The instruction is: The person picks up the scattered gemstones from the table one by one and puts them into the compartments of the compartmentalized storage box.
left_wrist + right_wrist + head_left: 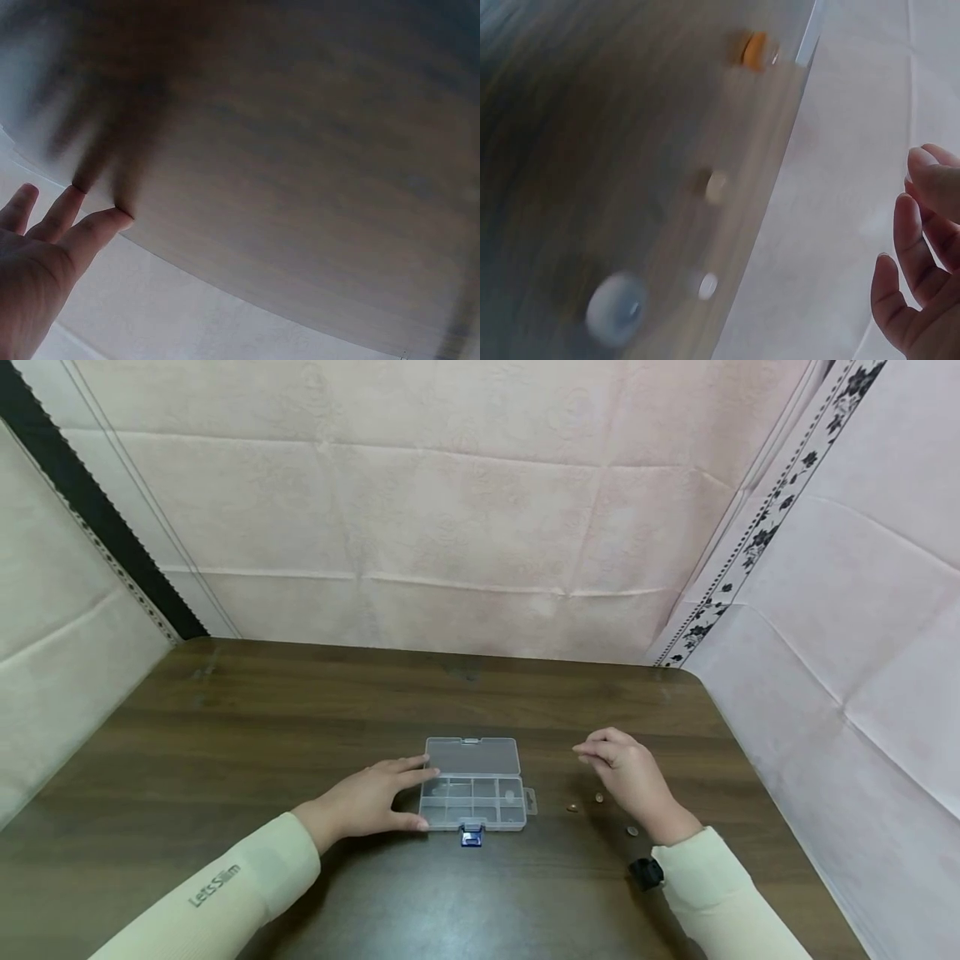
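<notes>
A clear plastic compartment box (474,802) lies on the table with its lid raised at the back. My left hand (378,797) rests against its left side, fingers straight, thumb at the front left corner. In the left wrist view the fingers of that hand (56,240) are extended. My right hand (626,772) is raised over the table to the right of the box. In the right wrist view its thumb and index fingertips meet, pinching a small pale piece (907,179). Below that hand lie small round button-like pieces: orange-brown (572,807), pale (599,797) and grey (632,832).
A small pale piece (509,796) sits in a right compartment of the box. A blue latch (471,837) juts from its front, and a clear tab (531,801) from its right. Pale cloth walls (465,527) surround the dark wooden table (337,710).
</notes>
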`<state>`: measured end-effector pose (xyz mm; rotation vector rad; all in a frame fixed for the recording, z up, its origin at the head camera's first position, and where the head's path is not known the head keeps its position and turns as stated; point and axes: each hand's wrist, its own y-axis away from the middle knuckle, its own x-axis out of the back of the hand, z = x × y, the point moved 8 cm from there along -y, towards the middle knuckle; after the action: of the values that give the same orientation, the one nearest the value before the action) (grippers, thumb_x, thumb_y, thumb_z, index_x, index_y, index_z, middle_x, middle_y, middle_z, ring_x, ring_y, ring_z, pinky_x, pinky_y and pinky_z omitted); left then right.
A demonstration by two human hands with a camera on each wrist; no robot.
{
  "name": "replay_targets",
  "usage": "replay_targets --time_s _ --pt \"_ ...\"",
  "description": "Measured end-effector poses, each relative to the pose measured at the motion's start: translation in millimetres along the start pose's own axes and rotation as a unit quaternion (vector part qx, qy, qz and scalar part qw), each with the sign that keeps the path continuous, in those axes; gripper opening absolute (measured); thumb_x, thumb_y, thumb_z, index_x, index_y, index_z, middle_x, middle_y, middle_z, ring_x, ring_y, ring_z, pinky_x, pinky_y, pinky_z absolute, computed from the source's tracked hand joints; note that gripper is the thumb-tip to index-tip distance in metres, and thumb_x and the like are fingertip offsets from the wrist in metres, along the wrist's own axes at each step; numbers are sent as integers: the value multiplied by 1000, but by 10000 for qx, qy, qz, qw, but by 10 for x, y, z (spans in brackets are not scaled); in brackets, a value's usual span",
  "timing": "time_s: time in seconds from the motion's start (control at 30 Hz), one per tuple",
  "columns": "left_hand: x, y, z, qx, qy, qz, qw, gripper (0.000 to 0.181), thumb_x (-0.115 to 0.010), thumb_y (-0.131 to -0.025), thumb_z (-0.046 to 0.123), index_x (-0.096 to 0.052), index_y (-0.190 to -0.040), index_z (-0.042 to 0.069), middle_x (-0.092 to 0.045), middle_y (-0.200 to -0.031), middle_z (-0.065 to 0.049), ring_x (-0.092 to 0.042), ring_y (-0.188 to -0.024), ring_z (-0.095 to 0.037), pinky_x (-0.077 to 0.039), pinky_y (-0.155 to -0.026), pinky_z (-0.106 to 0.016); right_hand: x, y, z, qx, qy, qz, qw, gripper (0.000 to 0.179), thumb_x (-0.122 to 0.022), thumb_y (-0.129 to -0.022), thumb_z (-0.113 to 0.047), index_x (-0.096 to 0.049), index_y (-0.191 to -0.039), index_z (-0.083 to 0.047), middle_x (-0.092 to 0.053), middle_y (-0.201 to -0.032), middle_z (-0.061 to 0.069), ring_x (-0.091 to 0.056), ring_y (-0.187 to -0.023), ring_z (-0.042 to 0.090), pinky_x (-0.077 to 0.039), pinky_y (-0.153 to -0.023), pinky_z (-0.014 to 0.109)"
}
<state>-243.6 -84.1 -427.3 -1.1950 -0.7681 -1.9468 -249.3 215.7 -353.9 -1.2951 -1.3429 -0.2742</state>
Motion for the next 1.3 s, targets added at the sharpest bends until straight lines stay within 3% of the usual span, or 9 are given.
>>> replay_targets --time_s 0.5,1.03,1.3 --pt "10 -11 1 21 -67 -15 10000 79 -64 -81 63 -43 -147 27 -32 -156 -3 -35 -138 -36 -33 -106 -59 -234 -139 -238 55 -434 -369 9984 16 -75 -80 1 -77 -95 -7 -66 -93 1 -63 -81 15 -54 -69 31" --pt "14 -3 25 49 30 -4 10000 77 -66 -81 61 -44 -146 26 -32 -156 -3 -34 -138 -37 -32 -103 -65 -460 -179 -547 482 -604 -524 9956 17 -76 -79 2 -78 -93 -6 -65 -93 0 -63 -86 16 -55 -73 29" --pt "14 9 16 102 38 -8 9999 77 -67 -81 59 -43 -147 26 -32 -156 -2 -34 -139 -36 -32 -103 -65 -561 -189 -669 312 -727 -795 9937 20 -75 -79 3 -78 -95 -7 -65 -95 0 -63 -86 14 -55 -74 26"
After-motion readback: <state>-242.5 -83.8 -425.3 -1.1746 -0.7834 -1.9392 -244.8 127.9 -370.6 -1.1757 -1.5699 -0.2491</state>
